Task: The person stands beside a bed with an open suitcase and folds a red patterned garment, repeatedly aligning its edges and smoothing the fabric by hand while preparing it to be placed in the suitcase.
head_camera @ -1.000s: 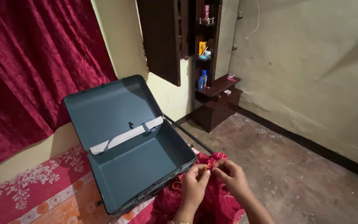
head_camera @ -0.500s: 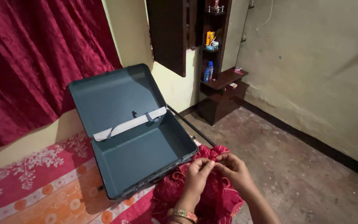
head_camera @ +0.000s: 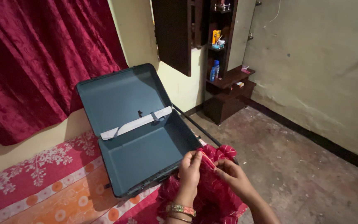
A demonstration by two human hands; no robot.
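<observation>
Both hands, left hand (head_camera: 190, 168) and right hand (head_camera: 233, 176), pinch the red cloth (head_camera: 212, 195) edge, folding barely begun, teal suitcase (head_camera: 139, 137) open, nothing packed.

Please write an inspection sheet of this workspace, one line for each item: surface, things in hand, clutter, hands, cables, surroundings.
Surface: patterned red and orange bedspread, with an open teal suitcase lying on it.
Things in hand: red cloth with light dotted lines, held up beside the suitcase's front corner; the suitcase is empty apart from a pale strap across the lid.
Clutter: bottles and small items on the dark wooden shelf unit.
Hands: left hand and right hand both pinch the cloth's top edge; bangles on the left wrist.
Cables: a thin white wire on the wall.
Surroundings: dark red curtain, yellowish walls, bare concrete floor.
</observation>
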